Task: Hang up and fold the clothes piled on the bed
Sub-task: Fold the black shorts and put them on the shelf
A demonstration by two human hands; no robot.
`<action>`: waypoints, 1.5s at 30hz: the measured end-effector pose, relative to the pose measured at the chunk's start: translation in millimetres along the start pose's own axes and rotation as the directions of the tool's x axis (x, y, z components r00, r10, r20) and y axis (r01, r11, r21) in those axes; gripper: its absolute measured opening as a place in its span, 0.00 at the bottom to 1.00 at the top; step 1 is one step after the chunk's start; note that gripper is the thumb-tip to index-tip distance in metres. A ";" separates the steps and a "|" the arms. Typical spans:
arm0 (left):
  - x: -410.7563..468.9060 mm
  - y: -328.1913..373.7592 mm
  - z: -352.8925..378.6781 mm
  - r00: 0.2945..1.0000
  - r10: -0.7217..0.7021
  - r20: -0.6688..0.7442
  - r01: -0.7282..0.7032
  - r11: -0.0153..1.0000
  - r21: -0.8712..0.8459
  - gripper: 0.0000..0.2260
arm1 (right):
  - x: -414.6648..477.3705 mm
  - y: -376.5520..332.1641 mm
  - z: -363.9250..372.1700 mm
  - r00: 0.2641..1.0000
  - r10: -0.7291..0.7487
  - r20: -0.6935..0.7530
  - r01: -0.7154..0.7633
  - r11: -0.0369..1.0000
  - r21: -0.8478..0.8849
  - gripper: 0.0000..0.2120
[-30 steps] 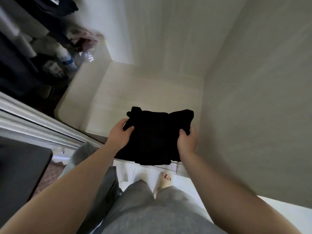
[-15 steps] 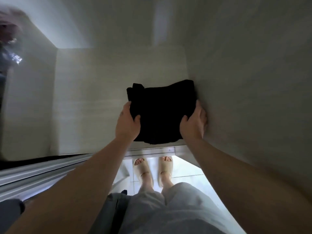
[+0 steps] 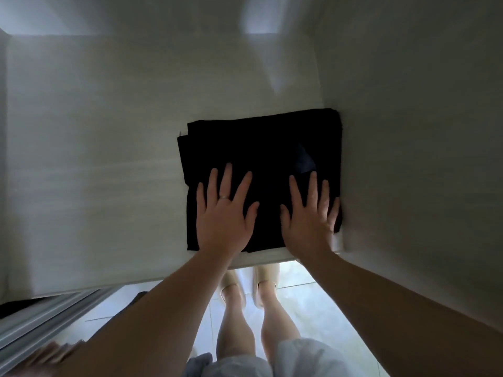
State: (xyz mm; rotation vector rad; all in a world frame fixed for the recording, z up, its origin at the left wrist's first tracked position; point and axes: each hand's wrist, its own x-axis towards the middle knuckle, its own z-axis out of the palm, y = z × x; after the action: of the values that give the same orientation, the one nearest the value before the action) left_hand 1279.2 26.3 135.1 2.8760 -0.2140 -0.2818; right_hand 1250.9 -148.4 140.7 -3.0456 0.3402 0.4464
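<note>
Closest in, two bare forearms reach forward from the bottom of the view, above pale shorts (image 3: 299,357), bare legs and a pair of light slippers (image 3: 265,276) on a tiled floor (image 3: 307,295). At the lower left corner something pale is too blurred to make out, and beside it a metal door track (image 3: 40,322) runs off the left edge. Just beyond the slippers the front lip of a pale shelf (image 3: 95,186) begins, and on it, at its right front corner, lies the folded black garment (image 3: 261,148). The left hand (image 3: 223,221) and the right hand (image 3: 309,221) both rest flat on its near half, palms down and fingers straight and spread apart, gripping nothing. The left hand wears a ring (image 3: 224,197). The wrists hide part of the garment's near edge, and the fingertips reach about halfway across the cloth, leaving the far half uncovered. The right hand's little finger lies along the garment's right edge, which touches the side wall (image 3: 408,131). Just past the right fingertips a slightly lighter, bluish patch shows on the black cloth; whether it is a fold or a label cannot be told. At the left edge the stacked layers sit a little uneven. Farther back the shelf runs bare to a dim, softly blurred back wall.
</note>
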 end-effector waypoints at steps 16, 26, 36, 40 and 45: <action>195.5 -34.3 -16.6 0.989 0.030 -0.145 -0.025 0.999 0.035 0.28 | 181.0 -55.7 -19.8 0.978 0.050 -0.203 -0.042 0.998 0.045 0.31; 221.0 -35.7 -14.9 0.991 0.052 -0.124 -0.046 0.998 0.050 0.27 | 212.0 -50.2 -22.2 0.991 0.011 -0.130 -0.010 1.000 0.011 0.31; 54.0 -18.1 27.3 0.993 -0.042 -0.108 0.040 0.999 -0.017 0.29 | 81.8 -26.6 13.7 0.987 -0.127 -0.098 0.133 0.989 0.059 0.34; -34.3 0.1 41.0 0.999 -0.029 0.020 0.029 0.999 -0.025 0.27 | 10.9 -20.4 27.0 0.990 -0.143 0.009 0.142 0.987 0.072 0.33; -110.7 17.9 20.9 0.958 -0.065 0.280 0.079 0.996 -0.040 0.29 | -58.9 -9.8 16.7 0.942 -0.166 0.292 0.173 0.985 0.002 0.35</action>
State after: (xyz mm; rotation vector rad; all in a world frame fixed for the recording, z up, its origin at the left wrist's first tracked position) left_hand 1165.3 23.1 138.9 2.7885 -0.1488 -0.6974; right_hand 1193.3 -125.2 141.8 -2.9349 0.0574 0.8763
